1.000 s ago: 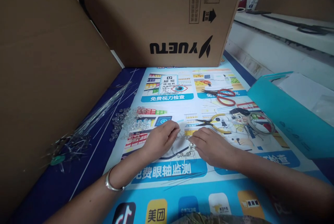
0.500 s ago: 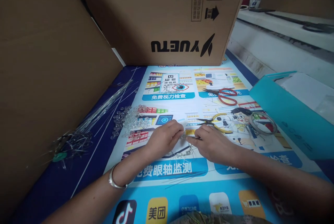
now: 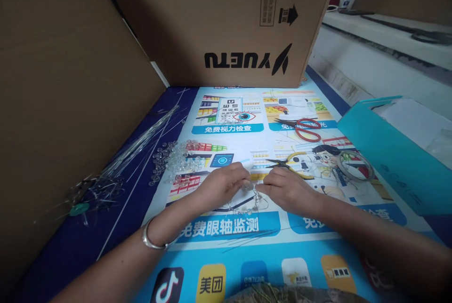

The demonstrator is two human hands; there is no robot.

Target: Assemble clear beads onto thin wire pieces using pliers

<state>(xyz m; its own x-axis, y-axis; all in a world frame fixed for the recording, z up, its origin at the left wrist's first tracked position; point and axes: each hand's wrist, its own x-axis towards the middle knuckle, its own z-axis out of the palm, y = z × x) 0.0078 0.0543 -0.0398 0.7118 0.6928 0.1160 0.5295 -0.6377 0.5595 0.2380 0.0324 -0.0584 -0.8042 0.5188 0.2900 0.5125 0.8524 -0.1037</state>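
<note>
My left hand (image 3: 228,183) is closed in a pinch on a string of clear beads on wire (image 3: 247,207), which hangs below the fingers over the printed mat. Close by on the right, my right hand (image 3: 284,189) is also closed, its thumb and forefinger pinched at the beadwork's wire. The exact spot between its fingertips is too small to make out. Yellow-handled pliers (image 3: 289,165) lie just beyond my right hand. A pile of loose clear beads (image 3: 176,162) spreads to the left of my left hand.
Red-handled scissors (image 3: 305,129) lie farther back, and a roll of tape (image 3: 355,166) sits at the right. A teal box (image 3: 384,162) stands beyond it. Wires (image 3: 141,143) lie along the left, beside a tall cardboard box (image 3: 226,25). Loose wires (image 3: 243,241) lie in front.
My hands have drawn slightly apart, and more of the beaded wire shows between and below them. The view has shifted a little.
</note>
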